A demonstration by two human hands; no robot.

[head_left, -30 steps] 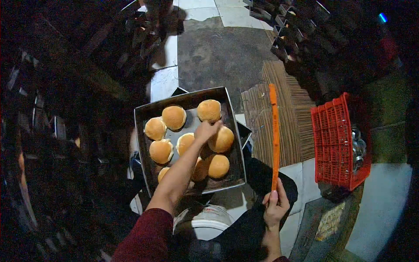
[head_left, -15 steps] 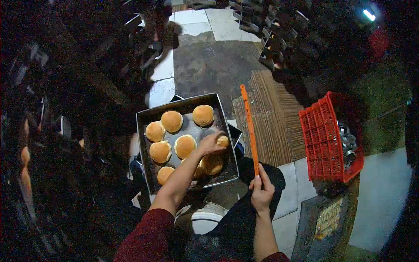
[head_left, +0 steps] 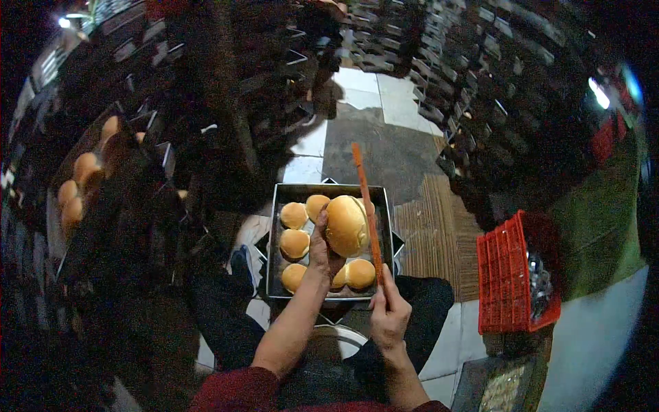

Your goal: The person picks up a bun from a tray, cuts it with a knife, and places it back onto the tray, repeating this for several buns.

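The left hand [head_left: 322, 250] has lifted a bun [head_left: 346, 225] clear of the tray [head_left: 274, 240], where a second ago it only touched the buns, and grasps it above the tray's middle; the right hand [head_left: 389, 312], at 5 o'clock, has brought the orange knife [head_left: 367, 206] it clutches alongside, so slicing looks next. The tray seems to rest low over a tiled floor [head_left: 384, 96], dark racks [head_left: 494, 89] from 10 to 2 o'clock and a red crate [head_left: 508, 281] at 3.

Red crate's [head_left: 515, 275] contents indistinct
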